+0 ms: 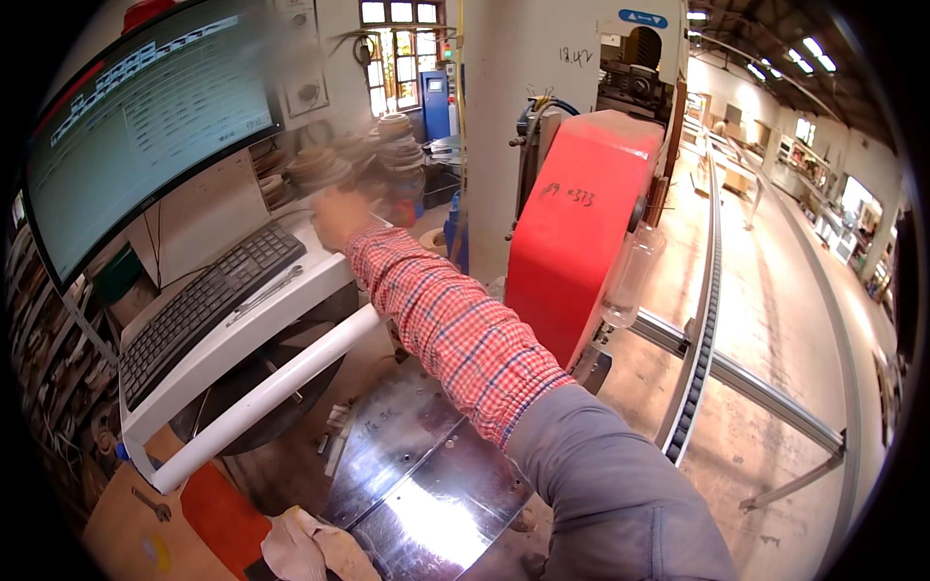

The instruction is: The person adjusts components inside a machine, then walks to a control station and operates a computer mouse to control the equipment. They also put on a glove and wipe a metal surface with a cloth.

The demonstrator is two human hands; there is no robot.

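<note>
My right arm, in a red checked oversleeve (436, 305) over a grey sleeve, stretches up and left across the view. Motion smears my right hand (344, 218), just past the right end of a black keyboard (208, 300). Its fingers and anything under them cannot be made out. The keyboard rests on a white shelf (281, 305) below a large monitor (145, 126). At the lower edge, what looks like my left hand (315, 547) in a pale glove shows only in part, near an orange-red surface (223, 518). Its fingers do not show clearly.
Two slim metal wrenches (266, 292) lie before the keyboard. A white tube (271, 397) runs under the shelf. Below is a shiny metal machine table (417, 484); a red machine guard (581, 213) stands beyond my arm. A roller rail (702, 349) runs along the right.
</note>
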